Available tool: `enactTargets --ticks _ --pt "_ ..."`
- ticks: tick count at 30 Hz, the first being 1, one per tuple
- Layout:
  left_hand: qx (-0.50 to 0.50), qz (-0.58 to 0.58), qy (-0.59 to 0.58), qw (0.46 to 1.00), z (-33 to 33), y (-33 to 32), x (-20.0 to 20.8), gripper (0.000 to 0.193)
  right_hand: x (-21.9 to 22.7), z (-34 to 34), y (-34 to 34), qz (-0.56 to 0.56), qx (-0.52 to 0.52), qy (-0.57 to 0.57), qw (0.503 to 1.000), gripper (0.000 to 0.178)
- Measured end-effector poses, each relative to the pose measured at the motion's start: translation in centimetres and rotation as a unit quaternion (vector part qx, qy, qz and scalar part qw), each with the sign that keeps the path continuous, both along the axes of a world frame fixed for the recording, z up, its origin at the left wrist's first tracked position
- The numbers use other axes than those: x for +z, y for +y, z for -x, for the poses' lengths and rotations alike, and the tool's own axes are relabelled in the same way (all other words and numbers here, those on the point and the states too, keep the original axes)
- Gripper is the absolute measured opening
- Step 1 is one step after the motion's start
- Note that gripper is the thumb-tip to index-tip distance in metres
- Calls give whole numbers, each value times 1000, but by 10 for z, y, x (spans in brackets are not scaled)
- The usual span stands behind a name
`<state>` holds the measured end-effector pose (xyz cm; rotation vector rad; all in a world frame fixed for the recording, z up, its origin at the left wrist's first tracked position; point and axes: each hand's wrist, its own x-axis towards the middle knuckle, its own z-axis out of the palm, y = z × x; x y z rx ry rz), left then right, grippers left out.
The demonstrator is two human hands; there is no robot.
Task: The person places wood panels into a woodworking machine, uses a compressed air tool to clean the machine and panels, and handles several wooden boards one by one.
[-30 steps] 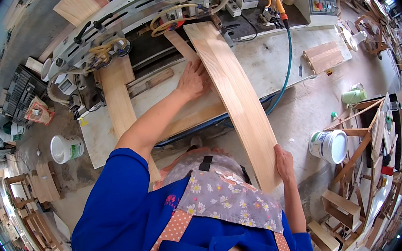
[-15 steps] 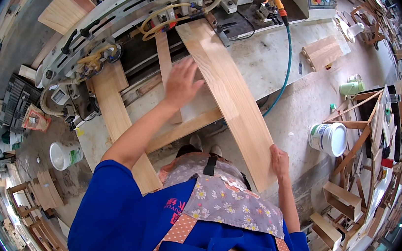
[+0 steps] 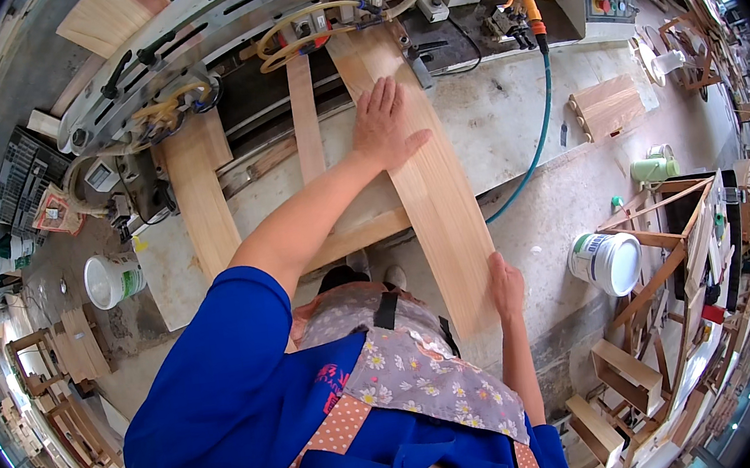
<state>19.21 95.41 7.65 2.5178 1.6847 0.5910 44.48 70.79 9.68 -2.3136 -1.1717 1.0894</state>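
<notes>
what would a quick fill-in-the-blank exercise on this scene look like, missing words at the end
The left hand is spread over the long board, with its palm facing ____.
In the picture, the right hand is at the long board's ____ edge.
The person's left sleeve is coloured ____.
The apron strap is patterned with light ____.

Missing words: down; right; blue; dots.
</notes>
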Motion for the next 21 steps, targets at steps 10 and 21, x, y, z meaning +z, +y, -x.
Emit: enactTargets --ticks 10,21 --pt "-5 -29 4 1000 29 68 -6 85 -9 27 65 -6 30 -9 1000 60" --pt "11 28 60 998 41 99 -3 82 -1 43 97 0 40 -18 999 57"
